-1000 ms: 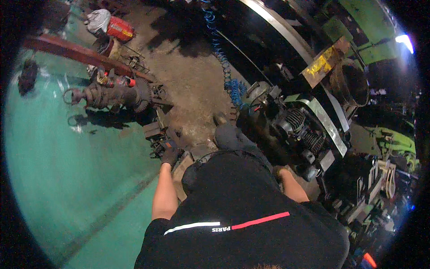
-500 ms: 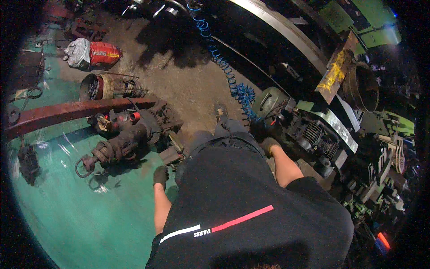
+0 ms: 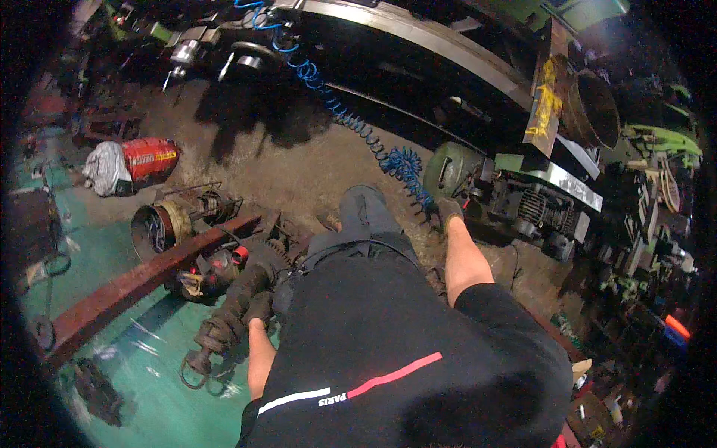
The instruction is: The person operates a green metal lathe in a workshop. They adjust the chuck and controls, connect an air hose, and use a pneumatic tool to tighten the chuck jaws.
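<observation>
Seemingly mid-stride; any grasp would call for bending. Rusty shaft (image 3: 233,308) near left hand (image 3: 260,306), green tank (image 3: 449,170) near right hand (image 3: 448,210); can't tell how fingers stand.

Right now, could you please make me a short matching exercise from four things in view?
1. Hose
2. Beam
3. Left hand
4. Plate

A. patched with yellow
B. dark-gloved, beside the rusty shaft
C. blue and coiled
D. long, reddish-brown

Pairs: 1-C, 2-D, 3-B, 4-A.
</observation>
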`<state>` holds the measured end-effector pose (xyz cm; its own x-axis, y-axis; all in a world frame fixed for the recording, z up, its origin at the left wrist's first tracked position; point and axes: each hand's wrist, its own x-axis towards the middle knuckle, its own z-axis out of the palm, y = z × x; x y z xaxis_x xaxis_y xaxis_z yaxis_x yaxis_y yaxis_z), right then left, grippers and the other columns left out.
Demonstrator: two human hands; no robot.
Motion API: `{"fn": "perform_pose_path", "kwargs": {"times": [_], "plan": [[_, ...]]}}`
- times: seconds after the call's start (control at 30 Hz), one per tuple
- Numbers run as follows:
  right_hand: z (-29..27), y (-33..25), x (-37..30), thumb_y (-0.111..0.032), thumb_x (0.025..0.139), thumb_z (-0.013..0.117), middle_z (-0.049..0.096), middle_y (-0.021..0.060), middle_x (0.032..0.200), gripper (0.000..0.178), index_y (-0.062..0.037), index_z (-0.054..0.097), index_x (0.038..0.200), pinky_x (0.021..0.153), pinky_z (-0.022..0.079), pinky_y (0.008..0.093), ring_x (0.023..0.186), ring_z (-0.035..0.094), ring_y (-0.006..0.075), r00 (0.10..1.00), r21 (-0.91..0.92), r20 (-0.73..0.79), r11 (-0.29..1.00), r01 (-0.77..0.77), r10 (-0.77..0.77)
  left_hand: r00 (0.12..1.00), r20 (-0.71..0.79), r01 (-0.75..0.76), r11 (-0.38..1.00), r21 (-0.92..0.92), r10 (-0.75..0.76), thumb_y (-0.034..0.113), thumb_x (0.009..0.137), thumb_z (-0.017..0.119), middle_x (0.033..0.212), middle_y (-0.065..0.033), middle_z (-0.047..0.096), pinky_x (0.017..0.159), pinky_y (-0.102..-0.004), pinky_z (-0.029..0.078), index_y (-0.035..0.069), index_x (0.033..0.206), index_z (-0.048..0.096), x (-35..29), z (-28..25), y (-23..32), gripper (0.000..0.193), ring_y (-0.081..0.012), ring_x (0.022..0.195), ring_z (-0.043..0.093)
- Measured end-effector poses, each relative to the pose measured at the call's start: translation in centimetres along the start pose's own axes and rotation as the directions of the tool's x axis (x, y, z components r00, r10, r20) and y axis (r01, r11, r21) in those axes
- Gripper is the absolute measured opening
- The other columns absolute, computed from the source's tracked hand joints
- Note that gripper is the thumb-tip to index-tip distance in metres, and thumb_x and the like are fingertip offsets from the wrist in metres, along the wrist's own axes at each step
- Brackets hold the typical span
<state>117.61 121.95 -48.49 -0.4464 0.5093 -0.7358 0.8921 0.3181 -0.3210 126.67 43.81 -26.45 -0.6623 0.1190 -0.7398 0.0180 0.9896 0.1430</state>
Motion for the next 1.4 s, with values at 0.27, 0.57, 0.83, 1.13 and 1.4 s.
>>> {"fn": "perform_pose_path", "kwargs": {"times": [0.27, 0.57, 0.83, 1.13, 1.4], "plan": [[3.1, 10.1, 12.6, -0.054, 0.102, 0.072, 0.081, 0.0111, 0.135, 0.059, -0.015, 0.076, 0.146, 0.092, 0.06, 0.0469, 0.111, 0.079, 0.0293, 0.98, -0.168, 0.032, 0.968, -0.186, 0.194, 0.907, 0.072, 0.332, 0.597, -0.731, -0.416, 0.035, 0.112, 0.07, 0.129, -0.0162, 0.08, 0.096, -0.0436, 0.057, 0.004, 0.14, 0.075, 0.8, -10.4, -1.0, 0.043, -0.0293, 0.114, 0.074], [3.0, 2.2, 12.5, -0.061, 0.099, 0.075, 0.081, 0.0189, 0.131, 0.068, -0.0079, 0.077, 0.142, 0.092, 0.059, 0.0484, 0.113, 0.076, 0.0353, 0.909, 0.169, 0.193, 0.9, -0.402, 0.37, 0.876, 0.055, 0.444, 0.755, -0.483, -0.48, 0.033, 0.113, 0.07, 0.149, -0.0148, 0.073, 0.113, -0.0393, 0.053, -0.003, 0.156, 0.064, 5.8, -26.4, 12.1, 0.056, -0.0241, 0.134, 0.067], [2.1, -2.3, 9.7, -0.043, 0.104, 0.072, 0.076, 0.0253, 0.14, 0.057, -0.008, 0.071, 0.148, 0.105, 0.057, 0.0503, 0.118, 0.076, 0.0389, 0.995, -0.455, 0.085, 0.886, 0.088, -0.056, 0.916, 0.055, 0.365, 0.772, -0.52, -0.396, 0.031, 0.114, 0.07, 0.158, -0.0168, 0.068, 0.118, -0.0392, 0.052, 0.001, 0.159, 0.062, 10.1, -31.8, 18.7, 0.055, -0.0257, 0.14, 0.066], [-2.0, -11.3, 11.6, -0.039, 0.112, 0.058, 0.077, 0.0203, 0.143, 0.044, -0.0137, 0.076, 0.143, 0.104, 0.061, 0.0543, 0.13, 0.075, 0.0398, 0.988, -0.65, 0.11, 0.744, 0.155, -0.11, 0.9, 0.033, 0.429, 0.87, -0.241, -0.435, 0.051, 0.111, 0.068, 0.139, -0.0225, 0.079, 0.113, -0.05, 0.055, 0.015, 0.147, 0.074, 9.2, -30.8, 20.1, 0.052, -0.0416, 0.13, 0.075], [-0.8, -12.7, 16.0, -0.045, 0.111, 0.06, 0.074, 0.0206, 0.145, 0.049, -0.012, 0.074, 0.144, 0.103, 0.059, 0.0557, 0.13, 0.072, 0.036, 0.934, -0.813, 0.317, 0.46, 0.358, -0.166, 0.899, 0.014, 0.416, 0.844, -0.339, -0.438, 0.05, 0.111, 0.064, 0.132, -0.0248, 0.079, 0.11, -0.0495, 0.056, 0.012, 0.148, 0.071, 6.7, -27.1, 16.9, 0.053, -0.0447, 0.129, 0.073]]}}
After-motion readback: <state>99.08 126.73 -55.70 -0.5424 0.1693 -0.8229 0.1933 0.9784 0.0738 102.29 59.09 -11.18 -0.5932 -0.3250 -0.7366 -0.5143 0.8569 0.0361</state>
